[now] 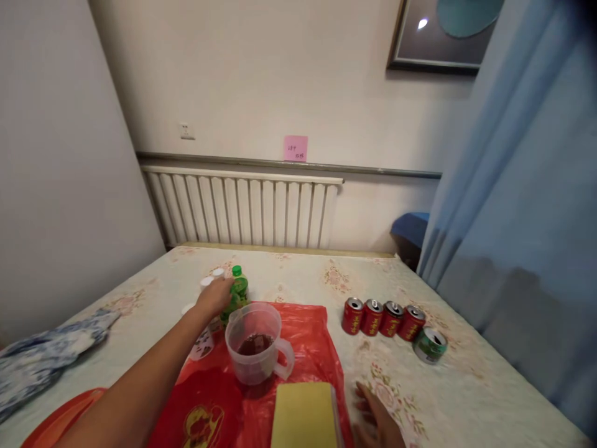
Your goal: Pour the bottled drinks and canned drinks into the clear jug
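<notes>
My left hand [216, 297] reaches out to the far left of the red plastic sheet, its fingers closed against the side of a green-capped bottle [239, 289]; part of the grip is hidden. White-topped containers [218, 272] stand just behind that hand, and a white patterned cup [202, 346] shows below the wrist. In front of the bottle stands a clear plastic measuring jug [253, 361] with dark liquid in it, its handle to the right. My right hand [377, 420] rests low at the table's near side, fingers loosely bent and apart, holding nothing, right of a yellow-topped block [305, 415].
Several red cans [372, 318] stand in a row at the right, with a green can [430, 346] at the end. The red plastic sheet [308, 323] lies on the flowered tablecloth [298, 277]. An orange-red rim [60, 420] and blue-white cloth [51, 354] lie left. A blue curtain [527, 249] hangs right.
</notes>
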A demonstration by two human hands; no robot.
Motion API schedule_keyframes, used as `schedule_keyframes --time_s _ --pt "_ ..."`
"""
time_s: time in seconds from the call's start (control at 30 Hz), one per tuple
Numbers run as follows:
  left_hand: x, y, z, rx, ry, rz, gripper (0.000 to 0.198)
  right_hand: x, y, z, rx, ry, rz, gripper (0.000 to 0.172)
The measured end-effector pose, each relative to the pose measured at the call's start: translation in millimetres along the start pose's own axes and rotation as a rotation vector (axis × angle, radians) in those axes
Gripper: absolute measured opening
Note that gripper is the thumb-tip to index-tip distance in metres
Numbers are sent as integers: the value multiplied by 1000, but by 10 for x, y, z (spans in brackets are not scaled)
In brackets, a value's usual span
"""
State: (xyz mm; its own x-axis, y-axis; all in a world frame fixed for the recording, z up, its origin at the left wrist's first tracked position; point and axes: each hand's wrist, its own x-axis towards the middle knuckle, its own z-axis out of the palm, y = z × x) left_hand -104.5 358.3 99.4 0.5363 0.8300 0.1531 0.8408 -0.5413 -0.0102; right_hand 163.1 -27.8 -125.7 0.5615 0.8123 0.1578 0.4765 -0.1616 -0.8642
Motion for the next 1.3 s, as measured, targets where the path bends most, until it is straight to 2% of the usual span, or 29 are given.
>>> schedule_keyframes --time_s 0.1,0.23,0.37,0.47,0.53,0.63,0.7,0.8,0.87,0.97,1.07,1.13,1.2,1.3 --pt "28 -21 51 13 10 7 38 467 -75 -171 -163 128 -153 59" --pt "27 -36 61 26 44 28 42 1192 -481 -501 -501 179 -365 64" --pt "-26 -40 31 18 88 38 45 1747 -867 -691 -931 22 -271 74" --pt "-132 -39 -47 13 152 35 47 2034 -962 -700 -1004 -79 -249 80" --pt "-261 -19 -131 -17 251 54 44 2171 -952 -676 -1023 -144 -237 75" --pt "-565 93 -270 -150 481 174 39 2277 -909 -634 -1050 -219 -213 61" --pt "-823 251 -336 -245 574 266 35 2270 -899 -611 -1058 -234 -203 53" --pt "-1233 609 -334 -410 591 342 31 2161 -946 -592 -1049 -239 -213 46" --pt "-1483 897 -247 -535 530 352 31 2046 -1021 -594 -1028 -242 -241 44" --pt "-1779 1327 -3 -729 347 358 35 1837 -1197 -627 -975 -227 -290 46" --pt "-1949 1685 290 -892 129 289 44 1575 -1436 -677 -896 -230 -331 52" --pt "-1994 1875 444 -970 41 209 56 1354 -1625 -700 -839 -254 -370 53" --pt "-2004 2035 529 -1008 20 148 68 1097 -1827 -701 -770 -279 -421 50" --pt "-2014 2221 535 -1057 36 119 81 688 -2111 -658 -561 -303 -486 45"
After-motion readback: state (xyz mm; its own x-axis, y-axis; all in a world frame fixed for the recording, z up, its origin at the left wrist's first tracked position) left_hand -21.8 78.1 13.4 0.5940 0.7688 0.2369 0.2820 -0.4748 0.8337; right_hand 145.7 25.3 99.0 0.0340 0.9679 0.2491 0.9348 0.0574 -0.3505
